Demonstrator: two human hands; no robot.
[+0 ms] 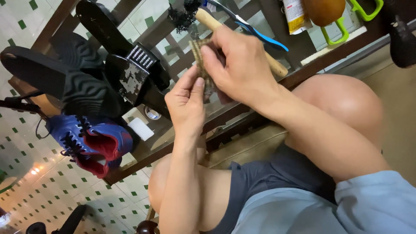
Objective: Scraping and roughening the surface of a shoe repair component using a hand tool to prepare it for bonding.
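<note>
Left hand (187, 104) and right hand (240, 65) pinch a sandpaper piece (200, 52) above green-dotted tiles (86, 195).

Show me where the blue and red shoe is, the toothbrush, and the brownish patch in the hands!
blue and red shoe (93, 141), head view, on its red lining.
toothbrush (255, 32), head view, on its blue handle.
brownish patch (200, 54), head view, on its upper part.
</note>
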